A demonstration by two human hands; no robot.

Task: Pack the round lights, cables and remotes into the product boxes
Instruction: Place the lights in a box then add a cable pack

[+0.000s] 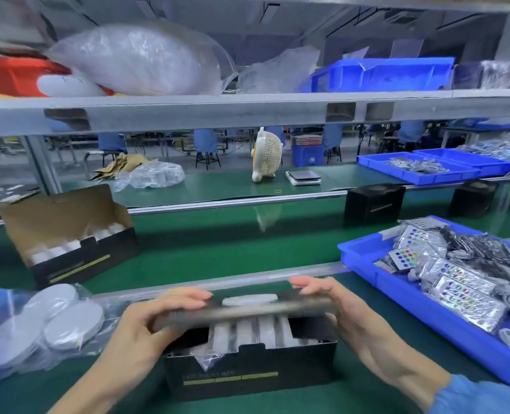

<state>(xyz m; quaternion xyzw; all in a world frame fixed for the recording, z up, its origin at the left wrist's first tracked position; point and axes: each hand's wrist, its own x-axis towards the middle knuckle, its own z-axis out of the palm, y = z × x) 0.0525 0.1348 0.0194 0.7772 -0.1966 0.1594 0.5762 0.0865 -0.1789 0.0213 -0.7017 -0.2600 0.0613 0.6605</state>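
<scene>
Green matting covers the packing bench and the conveyor belt [218, 249] beyond it, under a grey shelf rail with factory stations far behind. At near centre a black cardboard product box [250, 372] is seen, long axis running left to right, with white round lights [247, 330] stood on edge in a row inside and a crinkled clear bag tucked at its near left corner. The box's long lid flap [242, 312] is held half folded over the opening, hinged on the far side; one more round light shows just past its far edge. The left hand [146, 324] is curled on the flap's left end, fingers over the top and thumb under the near edge. The right hand [337, 309] is gripping the right end, fingertips over the far edge. Both hands are equally near, one at each end, so the flap is judged to come down toward the near wall. To the near left, bagged white round discs [53, 321] are piled. To the right, a blue plastic tray [364, 258] of bagged remotes [463, 297] is set. At far left an open filled box [68, 234] is sat on the belt; two closed black boxes [373, 204] are further right.
</scene>
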